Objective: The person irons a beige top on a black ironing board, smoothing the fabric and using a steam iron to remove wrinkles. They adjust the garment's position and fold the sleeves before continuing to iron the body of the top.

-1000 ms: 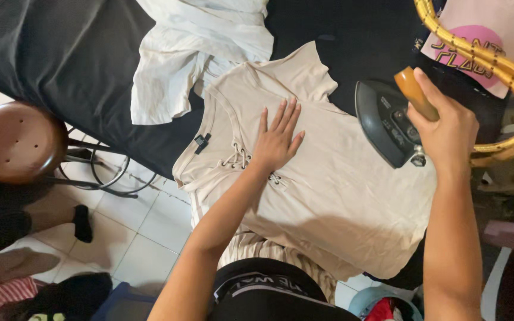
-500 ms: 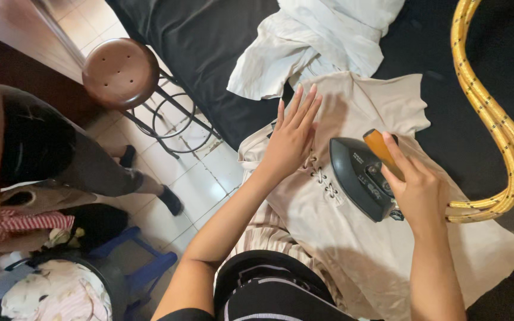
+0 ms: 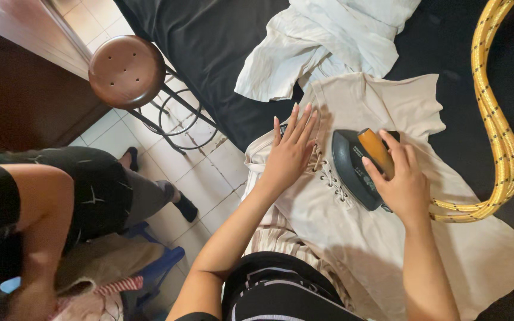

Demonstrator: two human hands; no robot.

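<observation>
Risk of a burn: left hand (image 3: 290, 156) lies flat, fingers spread, on beige top (image 3: 352, 238), iron (image 3: 358, 169) gripped by right hand (image 3: 403, 184) just beside its fingertips.

White garment (image 3: 328, 41) and yellow cord (image 3: 495, 119) crowd the iron (image 3: 358, 169).

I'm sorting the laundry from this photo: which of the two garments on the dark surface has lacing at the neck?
The beige top under the iron, pressed flat by the left hand. The white garment lies crumpled beyond it, with no lacing visible.
</observation>
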